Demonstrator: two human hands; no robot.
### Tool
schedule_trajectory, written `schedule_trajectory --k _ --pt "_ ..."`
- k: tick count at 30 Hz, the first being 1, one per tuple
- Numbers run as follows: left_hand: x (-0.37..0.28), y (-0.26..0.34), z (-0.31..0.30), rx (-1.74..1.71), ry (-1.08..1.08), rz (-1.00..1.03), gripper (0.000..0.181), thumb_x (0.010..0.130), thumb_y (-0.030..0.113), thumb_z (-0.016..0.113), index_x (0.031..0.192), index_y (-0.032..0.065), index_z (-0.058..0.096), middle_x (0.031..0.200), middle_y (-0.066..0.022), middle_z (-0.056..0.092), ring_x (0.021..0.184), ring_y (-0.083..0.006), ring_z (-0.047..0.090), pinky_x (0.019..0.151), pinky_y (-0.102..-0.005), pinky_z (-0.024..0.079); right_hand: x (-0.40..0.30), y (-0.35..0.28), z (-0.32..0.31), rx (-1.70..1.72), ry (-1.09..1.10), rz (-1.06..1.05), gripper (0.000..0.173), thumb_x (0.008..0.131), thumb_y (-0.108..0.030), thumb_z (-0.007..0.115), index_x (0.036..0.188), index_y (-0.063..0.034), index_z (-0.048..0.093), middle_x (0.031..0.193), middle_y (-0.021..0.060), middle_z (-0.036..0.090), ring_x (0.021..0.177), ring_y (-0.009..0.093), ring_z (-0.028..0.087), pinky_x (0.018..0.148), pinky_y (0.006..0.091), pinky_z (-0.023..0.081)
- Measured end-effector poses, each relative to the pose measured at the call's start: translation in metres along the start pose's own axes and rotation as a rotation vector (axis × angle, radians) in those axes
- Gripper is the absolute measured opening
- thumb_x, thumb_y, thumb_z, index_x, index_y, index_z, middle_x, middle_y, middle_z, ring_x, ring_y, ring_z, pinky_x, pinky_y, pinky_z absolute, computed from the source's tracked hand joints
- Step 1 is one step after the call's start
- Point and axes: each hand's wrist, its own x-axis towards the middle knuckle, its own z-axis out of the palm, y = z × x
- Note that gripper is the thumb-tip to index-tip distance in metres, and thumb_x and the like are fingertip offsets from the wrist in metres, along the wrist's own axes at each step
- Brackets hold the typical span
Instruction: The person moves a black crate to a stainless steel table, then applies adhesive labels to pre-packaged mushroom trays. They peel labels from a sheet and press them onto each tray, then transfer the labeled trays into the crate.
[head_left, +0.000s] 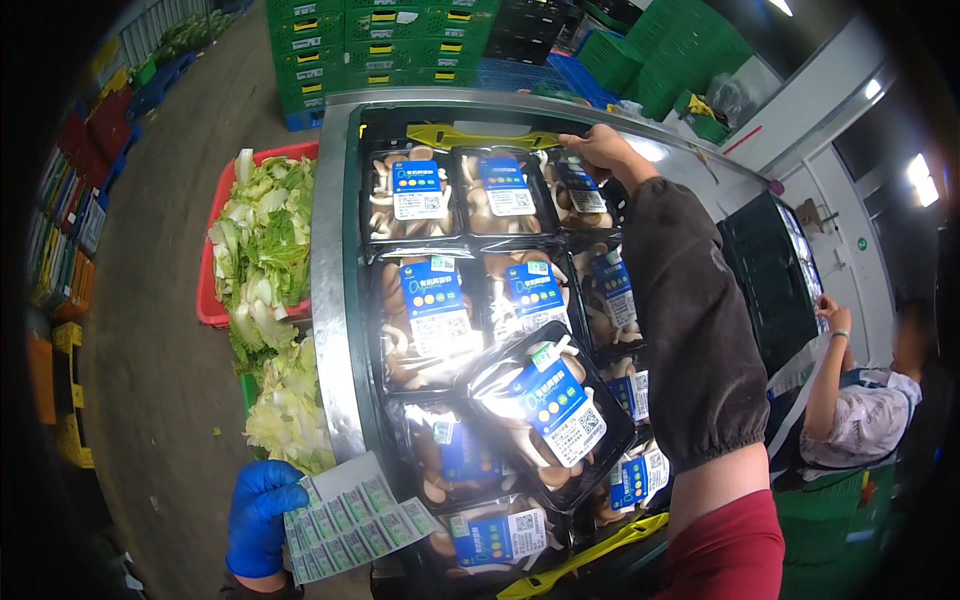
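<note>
My left hand, in a blue glove, pinches a sheet of small green-and-white stickers at the lower left. My bare right hand is at the far right corner of a dark crate, by the end of its yellow handle and over a corner pack of mushrooms; its fingertips are partly hidden. Film-wrapped black trays of mushrooms with blue labels fill the crate. One mushroom tray lies tilted on top of the others. Small green stickers show on several packs, including a middle-row pack; the far-left pack shows none.
The crate rests on a metal table. Left of it, a red bin holds cabbage leaves. Green crates stand stacked beyond. At right, a person works beside another dark crate.
</note>
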Motion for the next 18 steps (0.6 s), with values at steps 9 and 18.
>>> schedule_trajectory --k 9,18 --pt "0.006 0.004 -0.001 0.053 -0.026 -0.007 0.012 0.066 0.009 0.067 0.070 -0.0022 0.063 0.069 -0.0099 0.067 0.060 -0.0152 0.061 0.060 -0.0260 0.048 0.016 -0.006 0.044 0.243 -0.139 -0.081 0.029 0.082 -0.031 0.070 0.090 -0.0030 0.065 0.060 -0.0004 0.052 0.051 0.008 0.052 0.047 0.0224 0.045" --pt "0.004 0.003 -0.005 0.006 0.024 0.030 0.014 0.067 0.010 0.067 0.072 -0.0027 0.064 0.069 -0.0103 0.067 0.060 -0.0153 0.061 0.060 -0.0259 0.048 -0.016 -0.047 0.064 -0.485 0.300 -0.247 0.043 0.075 -0.044 0.071 0.095 -0.0055 0.066 0.089 0.0103 0.068 0.083 0.024 0.066 0.071 0.0355 0.051"
